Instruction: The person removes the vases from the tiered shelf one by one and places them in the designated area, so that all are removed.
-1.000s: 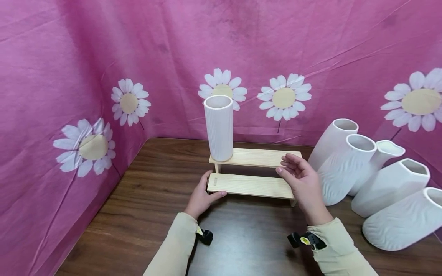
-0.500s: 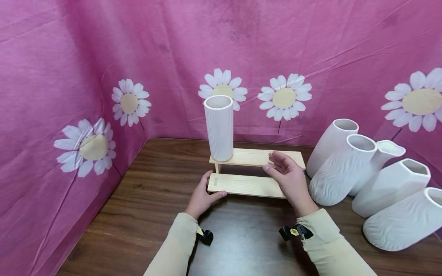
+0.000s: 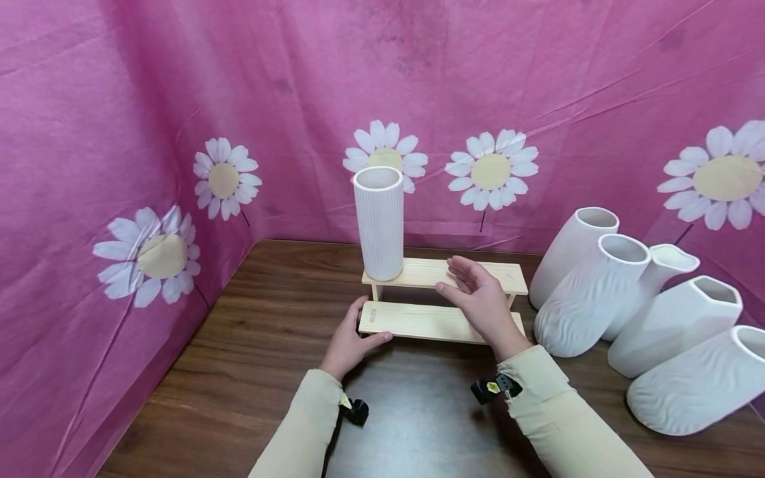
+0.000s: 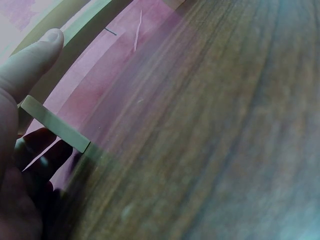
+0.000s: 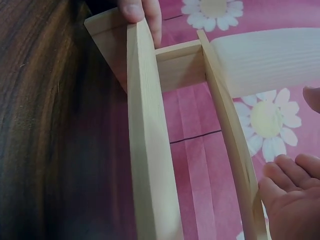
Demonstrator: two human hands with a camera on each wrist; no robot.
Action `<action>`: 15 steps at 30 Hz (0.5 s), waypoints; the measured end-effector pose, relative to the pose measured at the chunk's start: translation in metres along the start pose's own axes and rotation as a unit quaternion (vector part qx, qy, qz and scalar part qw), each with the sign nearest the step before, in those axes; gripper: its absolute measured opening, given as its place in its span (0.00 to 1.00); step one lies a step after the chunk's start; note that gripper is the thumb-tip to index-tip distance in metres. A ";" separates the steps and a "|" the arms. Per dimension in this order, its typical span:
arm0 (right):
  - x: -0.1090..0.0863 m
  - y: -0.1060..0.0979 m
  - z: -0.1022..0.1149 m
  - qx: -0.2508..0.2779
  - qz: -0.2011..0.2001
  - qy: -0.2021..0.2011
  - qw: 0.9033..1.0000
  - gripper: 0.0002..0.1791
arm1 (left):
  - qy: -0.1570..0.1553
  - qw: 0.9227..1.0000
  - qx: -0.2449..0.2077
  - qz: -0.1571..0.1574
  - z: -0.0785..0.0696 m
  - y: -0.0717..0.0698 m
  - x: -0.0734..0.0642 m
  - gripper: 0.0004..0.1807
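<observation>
A two-step wooden shelf stand (image 3: 418, 320) stands on the table. My left hand (image 3: 349, 344) grips the left end of its lower step; in the left wrist view the thumb (image 4: 34, 65) lies against the board's edge and the fingers reach round the side leg (image 4: 59, 126). A tall white ribbed vase (image 3: 380, 229) is upright at the left end of the upper step. My right hand (image 3: 481, 302) hovers over the right part of the stand, fingers loosely bent and palm facing left, holding nothing. The right wrist view shows that hand (image 5: 295, 207) beside the upper board (image 5: 231, 130).
Several white vases stand grouped on the right of the table: a smooth one (image 3: 564, 262), wavy-textured ones (image 3: 588, 299), a faceted one (image 3: 669, 332) and a flared-rim one. A pink cloth (image 3: 287, 99) with daisies hangs behind and to the left of the wooden table (image 3: 239, 358).
My right hand has moved left across the stand, away from the grouped vases. The left hand, the stand and the ribbed vase have stayed in place.
</observation>
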State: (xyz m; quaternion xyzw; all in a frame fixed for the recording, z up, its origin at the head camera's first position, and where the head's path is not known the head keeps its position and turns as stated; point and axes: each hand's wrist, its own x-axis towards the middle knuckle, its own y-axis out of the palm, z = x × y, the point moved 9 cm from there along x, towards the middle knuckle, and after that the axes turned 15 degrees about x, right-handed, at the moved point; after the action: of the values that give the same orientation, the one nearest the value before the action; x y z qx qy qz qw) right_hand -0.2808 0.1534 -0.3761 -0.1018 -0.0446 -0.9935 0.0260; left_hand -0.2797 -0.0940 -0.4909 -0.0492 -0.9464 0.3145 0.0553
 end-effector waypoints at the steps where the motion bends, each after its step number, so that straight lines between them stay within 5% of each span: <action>1: 0.002 0.002 0.000 -0.002 0.006 0.004 1.000 0.37 | 0.001 1.000 -0.001 0.000 0.000 0.000 0.000 0.54; 15: 0.025 0.034 -0.005 -0.002 0.072 0.038 0.997 0.48 | 0.006 1.000 -0.007 0.002 -0.001 0.001 0.002 0.54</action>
State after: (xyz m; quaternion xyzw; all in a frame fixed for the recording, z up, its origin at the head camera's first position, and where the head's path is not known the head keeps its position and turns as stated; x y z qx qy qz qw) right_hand -0.3040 0.1180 -0.3734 -0.0673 -0.0337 -0.9922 0.0991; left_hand -0.2810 -0.0922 -0.4905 -0.0532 -0.9480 0.3080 0.0596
